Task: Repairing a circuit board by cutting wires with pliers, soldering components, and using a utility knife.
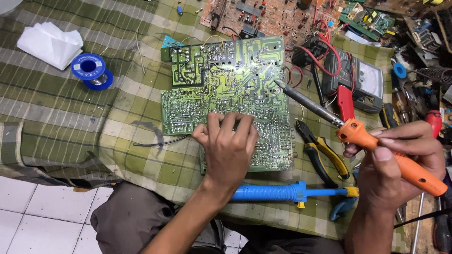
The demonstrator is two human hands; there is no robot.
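**Two hands at a green circuit board**

Seen from the head camera, a big green circuit board [226, 94] lies solder side up in the middle of the desk, on a green checked cloth [70, 103]. The left hand [228, 146] rests palm down on the near part of the board. Its fingers are curled and close together, pressing on the board, and I cannot tell if anything is pinched under them.

The right hand [400, 164] is over the right edge of the desk. It is closed around the orange handle of a soldering iron [358, 136]. The iron's long metal tip points up and to the left — its end sits at the right edge of the board.

Just beside the board, between the two hands, lie yellow and black pliers [322, 153]. Along the near edge of the desk lies a blue solder sucker [287, 193], close to the left wrist. A meter [360, 80] with red and black wires sits near the far right corner. A brown circuit board [273, 16] lies at the far edge, behind the green one.

Well away on the left side of the desk are a blue spool of solder wire [92, 70] and a white tissue [49, 42] — the two are just beside each other. A thin dark wire [157, 141] lies on the cloth near the left hand.
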